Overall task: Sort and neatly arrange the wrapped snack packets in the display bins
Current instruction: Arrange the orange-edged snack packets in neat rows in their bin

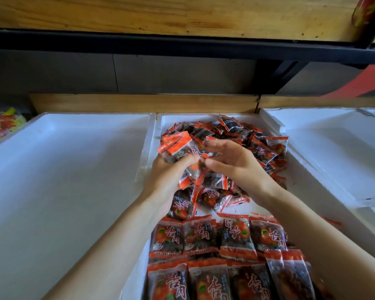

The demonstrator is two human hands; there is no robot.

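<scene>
A white foam bin (158, 124) in the middle holds red-and-clear wrapped snack packets. At its far end they lie in a loose heap (243, 135). Near me they lie flat in tidy rows (217, 252). My left hand (169, 176) grips a bunch of packets (178, 148) above the bin, thumb across them. My right hand (236, 163) hovers just to the right of that bunch, palm turned left, fingers spread and relaxed, holding nothing I can see.
A white foam bin (63, 169) sits on the left and another (333, 144) on the right. Colourful packets (2, 124) show at the far left. A wooden shelf with a black rail (182, 46) overhangs the back.
</scene>
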